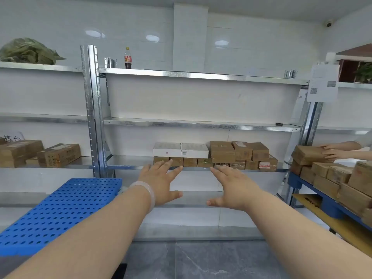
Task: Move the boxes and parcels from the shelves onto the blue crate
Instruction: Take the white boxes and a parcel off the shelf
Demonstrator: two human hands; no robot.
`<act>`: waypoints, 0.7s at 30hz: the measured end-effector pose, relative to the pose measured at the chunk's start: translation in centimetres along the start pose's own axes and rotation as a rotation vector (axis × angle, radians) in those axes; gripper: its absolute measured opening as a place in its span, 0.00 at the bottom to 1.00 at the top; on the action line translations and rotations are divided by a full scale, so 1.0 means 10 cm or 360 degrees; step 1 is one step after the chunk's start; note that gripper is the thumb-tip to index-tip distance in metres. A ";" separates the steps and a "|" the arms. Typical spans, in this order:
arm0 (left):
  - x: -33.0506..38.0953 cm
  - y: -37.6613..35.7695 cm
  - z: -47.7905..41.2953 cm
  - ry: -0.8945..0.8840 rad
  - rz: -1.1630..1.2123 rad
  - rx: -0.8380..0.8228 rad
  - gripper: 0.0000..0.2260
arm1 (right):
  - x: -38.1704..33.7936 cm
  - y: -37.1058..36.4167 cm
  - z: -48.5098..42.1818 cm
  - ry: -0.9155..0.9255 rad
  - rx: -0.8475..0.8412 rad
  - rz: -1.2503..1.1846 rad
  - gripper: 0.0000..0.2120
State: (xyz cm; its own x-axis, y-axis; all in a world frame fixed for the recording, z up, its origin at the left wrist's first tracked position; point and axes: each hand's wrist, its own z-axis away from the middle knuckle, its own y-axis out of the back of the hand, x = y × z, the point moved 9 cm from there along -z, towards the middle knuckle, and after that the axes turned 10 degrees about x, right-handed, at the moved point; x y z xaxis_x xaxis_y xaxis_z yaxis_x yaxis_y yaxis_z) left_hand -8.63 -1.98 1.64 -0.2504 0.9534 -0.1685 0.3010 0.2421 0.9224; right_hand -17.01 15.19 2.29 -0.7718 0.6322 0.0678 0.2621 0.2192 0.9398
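green bundle [28, 51]: crumpled, on the top shelf at far left.
left brown boxes [58, 155]: on the lower left shelf, 2 stacks side by side, printed labels facing near.
blue crate [60, 210]: near left, below that shelf, perforated top facing up.
metal upright [92, 109]: between the left shelving and the middle shelving.
bottle [128, 58]: upright on top of the middle shelving, dark drink, red label, just right of the metal upright.
left hand [161, 182]: stretched forward toward the middle shelving, palm down, fingers straight and spread, grasping nothing; pale bracelet [145, 195] round the wrist.
white boxes [167, 149]: 2, side by side on the lower middle shelf, resting on a row of small brown boxes [190, 162].
brown parcels [241, 152]: right of the white boxes on the same shelf, stacked in 2 layers, touching each other.
right hand [231, 184]: stretched forward beside the left hand, palm down, fingers straight, released, grasping nothing.
paper sheet [323, 83]: fixed to the right upright, printed codes on it.
another person's hands [334, 152]: at far right, resting on a brown box [308, 155] atop a pile.
right pile [332, 178]: brown boxes heaped on a blue rack [298, 183] at the right edge.
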 end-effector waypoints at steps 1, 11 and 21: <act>-0.06 -0.05 -0.07 -0.0007 0.0000 -0.0001 0.36 | -0.02 -0.04 -0.10 0.0008 0.0005 -0.0009 0.51; -1.02 -0.63 -1.21 -0.0009 0.0000 0.0038 0.36 | -0.11 -0.57 -1.65 0.0037 0.0047 0.0008 0.51; -1.61 -1.42 -2.35 -0.0026 0.0031 -0.0005 0.35 | 0.08 -1.30 -2.89 -0.0015 0.0019 -0.0086 0.49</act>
State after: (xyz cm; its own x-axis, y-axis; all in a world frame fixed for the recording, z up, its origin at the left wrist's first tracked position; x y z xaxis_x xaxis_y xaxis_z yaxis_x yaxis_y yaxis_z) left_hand -30.52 -25.04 -0.54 -0.2293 0.9607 -0.1562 0.3027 0.2229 0.9266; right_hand -37.83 -8.63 -0.16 -0.7797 0.6260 0.0139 0.2271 0.2621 0.9379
